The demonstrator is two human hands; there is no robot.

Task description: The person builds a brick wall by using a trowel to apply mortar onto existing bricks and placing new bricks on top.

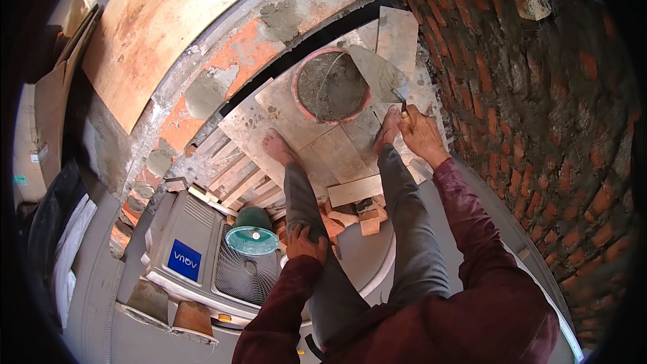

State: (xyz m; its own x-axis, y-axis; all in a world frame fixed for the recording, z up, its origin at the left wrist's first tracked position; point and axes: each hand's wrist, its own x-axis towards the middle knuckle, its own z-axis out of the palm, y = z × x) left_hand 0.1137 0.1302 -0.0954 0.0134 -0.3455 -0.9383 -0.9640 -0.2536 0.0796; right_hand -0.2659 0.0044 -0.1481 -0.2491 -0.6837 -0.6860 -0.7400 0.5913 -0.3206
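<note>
Gripping a grey, flat-bladed metal trowel (379, 77) by its brown handle (405, 115), our right hand (423, 137) sits right of a round reddish bucket (330, 122) of grey mortar (325, 86), the blade reaching forward-left over its edge; our left hand (305, 244) lies spread on our grey-trousered leg (302, 195).

- The mortar (327, 87) is in the bucket (295, 91), on the boards (333, 152).
- At right of the bucket is the trowel (377, 77).
- Farther right is the brick wall (539, 128).
</note>
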